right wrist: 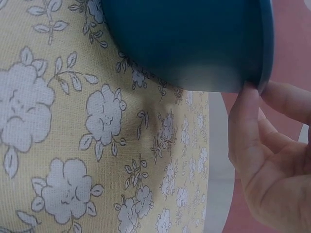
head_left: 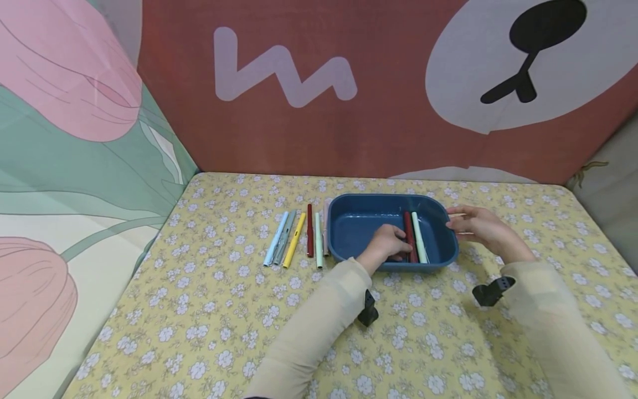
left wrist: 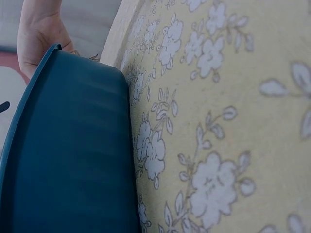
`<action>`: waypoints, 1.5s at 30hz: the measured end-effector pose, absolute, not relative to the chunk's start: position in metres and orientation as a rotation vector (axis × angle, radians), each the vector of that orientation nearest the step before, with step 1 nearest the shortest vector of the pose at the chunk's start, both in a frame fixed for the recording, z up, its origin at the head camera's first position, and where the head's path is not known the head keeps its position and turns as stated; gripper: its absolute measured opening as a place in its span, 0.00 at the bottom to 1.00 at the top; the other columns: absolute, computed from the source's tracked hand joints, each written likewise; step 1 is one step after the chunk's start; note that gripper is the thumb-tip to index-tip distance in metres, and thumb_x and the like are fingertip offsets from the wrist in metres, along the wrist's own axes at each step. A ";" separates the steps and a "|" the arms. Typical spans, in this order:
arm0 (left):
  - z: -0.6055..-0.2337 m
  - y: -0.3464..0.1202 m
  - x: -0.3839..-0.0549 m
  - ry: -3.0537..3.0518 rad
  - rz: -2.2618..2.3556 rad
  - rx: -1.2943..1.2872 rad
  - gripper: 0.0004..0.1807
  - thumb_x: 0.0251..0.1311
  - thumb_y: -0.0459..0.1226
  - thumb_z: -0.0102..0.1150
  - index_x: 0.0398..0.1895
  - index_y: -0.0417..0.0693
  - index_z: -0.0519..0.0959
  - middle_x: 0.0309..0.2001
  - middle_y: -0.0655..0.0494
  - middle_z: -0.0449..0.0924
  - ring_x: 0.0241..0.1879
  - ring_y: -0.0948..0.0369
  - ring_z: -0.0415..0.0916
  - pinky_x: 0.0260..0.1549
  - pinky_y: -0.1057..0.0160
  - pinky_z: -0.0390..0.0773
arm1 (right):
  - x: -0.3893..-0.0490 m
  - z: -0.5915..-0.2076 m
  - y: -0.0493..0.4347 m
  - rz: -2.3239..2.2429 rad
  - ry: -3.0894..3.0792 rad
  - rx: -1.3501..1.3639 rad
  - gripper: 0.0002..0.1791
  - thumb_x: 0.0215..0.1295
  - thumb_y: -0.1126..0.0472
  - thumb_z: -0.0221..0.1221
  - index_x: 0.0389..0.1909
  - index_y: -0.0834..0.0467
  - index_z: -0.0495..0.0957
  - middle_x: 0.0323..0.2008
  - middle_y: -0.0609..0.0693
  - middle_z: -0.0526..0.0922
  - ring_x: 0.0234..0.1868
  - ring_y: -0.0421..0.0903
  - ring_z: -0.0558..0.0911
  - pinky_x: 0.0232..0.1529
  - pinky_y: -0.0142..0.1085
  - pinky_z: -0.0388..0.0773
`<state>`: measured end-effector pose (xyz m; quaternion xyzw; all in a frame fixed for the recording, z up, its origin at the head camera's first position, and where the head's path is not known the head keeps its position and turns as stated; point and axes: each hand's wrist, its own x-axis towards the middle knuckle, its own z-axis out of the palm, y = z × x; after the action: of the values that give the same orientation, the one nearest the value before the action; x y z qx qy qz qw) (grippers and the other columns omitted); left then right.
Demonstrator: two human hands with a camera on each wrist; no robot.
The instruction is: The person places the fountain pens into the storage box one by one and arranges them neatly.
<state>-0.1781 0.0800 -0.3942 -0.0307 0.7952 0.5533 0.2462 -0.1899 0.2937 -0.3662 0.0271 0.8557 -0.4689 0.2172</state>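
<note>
A blue plastic basin [head_left: 366,214] sits on the flowered cloth. Inside it, towards the right end, a dark red pen [head_left: 408,224] and a pale green pen [head_left: 419,235] lie side by side. My left hand [head_left: 385,244] reaches over the near rim, its fingers gripping the red pen's lower part; the fingertips are partly hidden. At the basin's right end, my right hand [head_left: 478,226] pinches the rim between thumb and finger, as the right wrist view shows. The left wrist view holds mostly the basin's outer wall [left wrist: 82,141], with the right hand [left wrist: 43,39] beyond it.
Left of the basin lies a row of pens: light blue [head_left: 276,238], grey [head_left: 285,237], yellow [head_left: 294,240], dark red [head_left: 310,230], pale green [head_left: 318,240] and a pinkish one [head_left: 326,227] against the basin's side. A printed cloth wall [head_left: 299,138] rises behind the table.
</note>
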 end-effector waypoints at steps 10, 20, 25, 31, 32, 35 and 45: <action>-0.394 0.078 -0.178 2.169 1.504 -0.091 0.19 0.55 0.27 0.65 0.51 0.38 0.78 0.42 0.44 0.82 0.38 0.48 0.84 0.24 0.66 0.83 | -0.189 -0.366 0.293 -1.315 2.363 0.076 0.34 0.72 0.57 0.51 0.71 0.67 0.51 0.45 0.43 0.74 0.37 0.25 0.76 0.43 0.26 0.81; -0.392 0.077 -0.179 2.128 1.537 -0.115 0.20 0.56 0.26 0.63 0.53 0.37 0.77 0.44 0.43 0.82 0.41 0.47 0.84 0.29 0.64 0.86 | -0.191 -0.366 0.294 -1.297 2.367 0.092 0.34 0.72 0.57 0.50 0.72 0.66 0.51 0.45 0.42 0.75 0.37 0.25 0.76 0.43 0.26 0.81; -0.390 0.077 -0.180 2.103 1.552 -0.118 0.20 0.56 0.24 0.61 0.54 0.36 0.76 0.45 0.41 0.81 0.42 0.46 0.83 0.34 0.61 0.87 | -0.192 -0.364 0.293 -1.300 2.363 0.095 0.34 0.72 0.57 0.50 0.72 0.67 0.51 0.41 0.37 0.76 0.37 0.26 0.76 0.43 0.26 0.81; -0.390 0.077 -0.181 2.046 1.599 -0.124 0.20 0.56 0.22 0.60 0.53 0.35 0.75 0.44 0.40 0.81 0.44 0.45 0.83 0.36 0.61 0.87 | -0.193 -0.363 0.293 -1.319 2.353 0.088 0.33 0.72 0.58 0.50 0.71 0.68 0.51 0.38 0.34 0.76 0.37 0.25 0.76 0.43 0.26 0.81; -0.390 0.077 -0.181 2.040 1.603 -0.120 0.20 0.56 0.23 0.60 0.54 0.35 0.75 0.44 0.40 0.82 0.44 0.45 0.83 0.36 0.61 0.87 | -0.193 -0.363 0.293 -1.322 2.351 0.088 0.33 0.72 0.58 0.50 0.71 0.68 0.51 0.37 0.33 0.76 0.37 0.26 0.76 0.42 0.26 0.81; -0.390 0.077 -0.180 2.042 1.601 -0.110 0.19 0.58 0.24 0.60 0.54 0.35 0.75 0.44 0.40 0.82 0.44 0.45 0.83 0.35 0.62 0.87 | -0.192 -0.363 0.294 -1.328 2.345 0.082 0.34 0.72 0.57 0.50 0.71 0.68 0.51 0.38 0.33 0.76 0.37 0.26 0.77 0.42 0.26 0.81; -0.391 0.075 -0.182 1.996 1.783 -0.066 0.17 0.61 0.30 0.59 0.54 0.38 0.76 0.45 0.41 0.82 0.44 0.49 0.82 0.41 0.56 0.86 | -0.190 -0.366 0.294 -1.319 2.353 0.077 0.33 0.72 0.57 0.49 0.71 0.68 0.51 0.41 0.37 0.76 0.37 0.24 0.76 0.43 0.26 0.81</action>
<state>-0.1823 0.0753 -0.3914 -0.0240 0.7257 0.6480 0.2301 -0.1899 0.2940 -0.3660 0.0279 0.8506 -0.4768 0.2199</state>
